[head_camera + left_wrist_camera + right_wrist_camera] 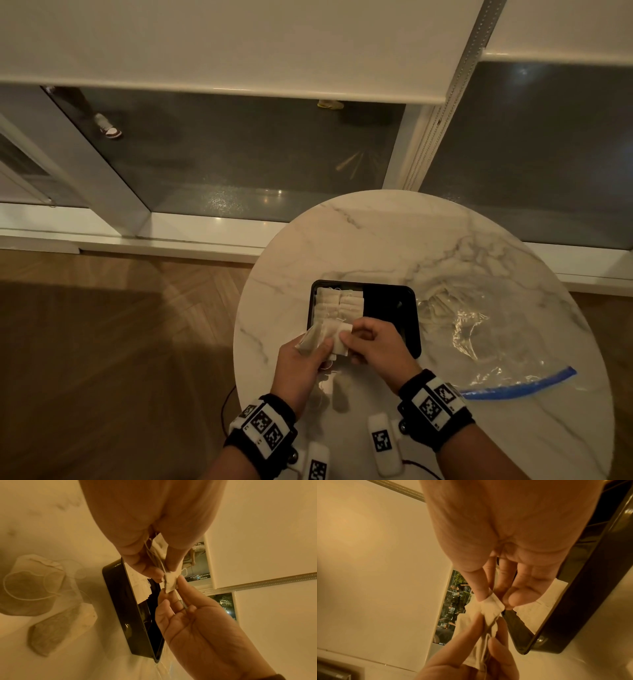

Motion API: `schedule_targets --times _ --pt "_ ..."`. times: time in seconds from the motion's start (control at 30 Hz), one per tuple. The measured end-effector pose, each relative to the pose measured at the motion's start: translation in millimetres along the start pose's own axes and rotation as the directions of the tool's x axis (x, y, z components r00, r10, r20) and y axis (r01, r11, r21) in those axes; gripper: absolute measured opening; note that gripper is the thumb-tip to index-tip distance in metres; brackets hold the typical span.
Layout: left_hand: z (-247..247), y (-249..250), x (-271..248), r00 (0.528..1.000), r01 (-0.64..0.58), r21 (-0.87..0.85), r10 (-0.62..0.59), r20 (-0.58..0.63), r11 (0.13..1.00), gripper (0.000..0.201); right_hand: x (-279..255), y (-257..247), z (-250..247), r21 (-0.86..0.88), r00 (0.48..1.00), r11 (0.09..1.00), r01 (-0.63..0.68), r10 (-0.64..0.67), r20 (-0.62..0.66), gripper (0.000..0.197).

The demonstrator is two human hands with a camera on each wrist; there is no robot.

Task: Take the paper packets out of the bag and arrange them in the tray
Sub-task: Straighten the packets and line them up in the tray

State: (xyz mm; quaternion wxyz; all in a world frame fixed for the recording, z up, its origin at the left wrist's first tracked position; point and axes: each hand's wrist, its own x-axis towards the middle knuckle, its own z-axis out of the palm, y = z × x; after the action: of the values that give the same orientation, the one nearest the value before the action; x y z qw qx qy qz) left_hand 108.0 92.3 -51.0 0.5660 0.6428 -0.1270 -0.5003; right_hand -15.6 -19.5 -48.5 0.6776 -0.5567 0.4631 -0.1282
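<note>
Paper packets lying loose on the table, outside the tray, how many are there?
2, both in the left wrist view: a packet with looped string, and a second packet nearer the tray. More may be hidden from view.

Round marble table (479,246), white with grey veins, sitting on a wood floor (102,342). On it there's a black tray (409,329), and just right of that a crumpled clear plastic bag (479,342) with a blue zip strip. Two loose packets (56,628) lie on the marble near the tray.
</note>
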Motion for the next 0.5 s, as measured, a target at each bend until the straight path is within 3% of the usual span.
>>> schedule_targets --times 0.37,0.5 --pt "-11.6 -3.0 4.8 0.987 0.063 -0.074 -0.072 -0.141 0.995 0.025 15.4 7.8 -20.2 -0.068 0.987 0.997 -0.041 0.030 -0.156 0.005" --pt "-17.9 -3.3 5.2 0.984 0.080 -0.076 -0.091 -0.154 0.994 0.026 35.6 15.2 -32.4 -0.211 0.962 0.975 -0.068 0.008 -0.271 0.003"
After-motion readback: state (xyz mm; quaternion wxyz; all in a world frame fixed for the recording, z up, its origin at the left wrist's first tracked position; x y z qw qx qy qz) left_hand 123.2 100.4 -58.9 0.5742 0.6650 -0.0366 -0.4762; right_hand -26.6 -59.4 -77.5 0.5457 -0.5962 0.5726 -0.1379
